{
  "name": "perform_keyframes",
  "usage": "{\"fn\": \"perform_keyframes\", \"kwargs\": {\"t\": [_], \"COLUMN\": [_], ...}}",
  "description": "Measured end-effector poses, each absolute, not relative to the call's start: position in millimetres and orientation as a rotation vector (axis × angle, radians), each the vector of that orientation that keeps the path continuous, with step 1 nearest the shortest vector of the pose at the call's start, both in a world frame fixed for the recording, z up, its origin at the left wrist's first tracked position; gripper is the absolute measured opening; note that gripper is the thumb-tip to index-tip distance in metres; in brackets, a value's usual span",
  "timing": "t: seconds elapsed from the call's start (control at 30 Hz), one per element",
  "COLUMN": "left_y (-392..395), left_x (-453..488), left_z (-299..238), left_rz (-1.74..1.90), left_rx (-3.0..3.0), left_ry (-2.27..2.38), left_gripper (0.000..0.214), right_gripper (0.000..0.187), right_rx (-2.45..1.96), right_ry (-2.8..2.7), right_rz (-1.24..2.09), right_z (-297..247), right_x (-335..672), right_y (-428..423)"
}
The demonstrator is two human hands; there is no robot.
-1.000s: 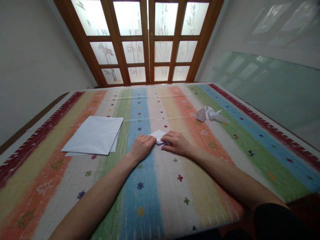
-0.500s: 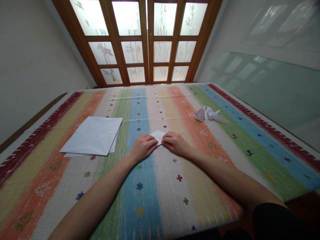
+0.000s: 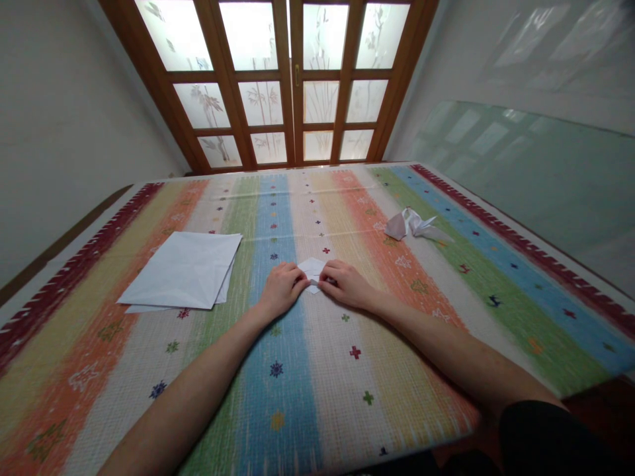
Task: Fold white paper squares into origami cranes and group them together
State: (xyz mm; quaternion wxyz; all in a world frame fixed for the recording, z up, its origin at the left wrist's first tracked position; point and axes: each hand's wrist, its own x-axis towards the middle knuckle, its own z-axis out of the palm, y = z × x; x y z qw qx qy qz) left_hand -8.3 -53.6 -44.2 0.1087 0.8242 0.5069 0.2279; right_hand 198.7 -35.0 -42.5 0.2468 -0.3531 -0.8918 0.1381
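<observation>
A small folded piece of white paper (image 3: 311, 266) lies on the tablecloth in front of me. My left hand (image 3: 284, 289) pinches its left side, and my right hand (image 3: 346, 284) pinches its right side. Both sets of fingertips meet the near part of the paper, where a raised flap shows between them. The fingers cover the paper's side corners. To the left rests a stack of white paper sheets (image 3: 181, 270), untouched. A folded white paper crane (image 3: 414, 225) sits farther off to the right.
A striped, patterned tablecloth (image 3: 292, 396) covers the table. Wooden doors with frosted panes (image 3: 292, 76) stand beyond the far edge. A pale wall (image 3: 54, 99) is on the left, and a greenish glossy panel (image 3: 536, 178) lines the right wall.
My fingertips have shifted slightly along the near part of the folded paper, and a flap there now stands up between them. The sheets and crane have stayed put.
</observation>
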Motion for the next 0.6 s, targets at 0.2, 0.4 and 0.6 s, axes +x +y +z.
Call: {"fn": "perform_keyframes", "kwargs": {"t": [0.2,0.4,0.6], "left_y": [-57.0,-61.9,-58.4], "left_x": [-12.4,-12.4,-15.5], "left_z": [-43.6,-45.3,-47.1], "left_rz": [0.865,0.847,0.914], "left_rx": [2.413,2.629,2.469], "left_ry": [1.474,1.38,1.345], "left_gripper": [0.017,0.012,0.012], "right_gripper": [0.015,0.025,0.015], "right_rx": [-0.797,-0.699,-0.826], "right_ry": [-2.522,-2.523,-2.427], "right_rz": [0.124,-0.11,0.193], "right_z": [-45.9,-48.7,-46.2], "right_x": [202.7,201.9,210.3], "right_y": [-35.5,-35.7,-28.7]}}
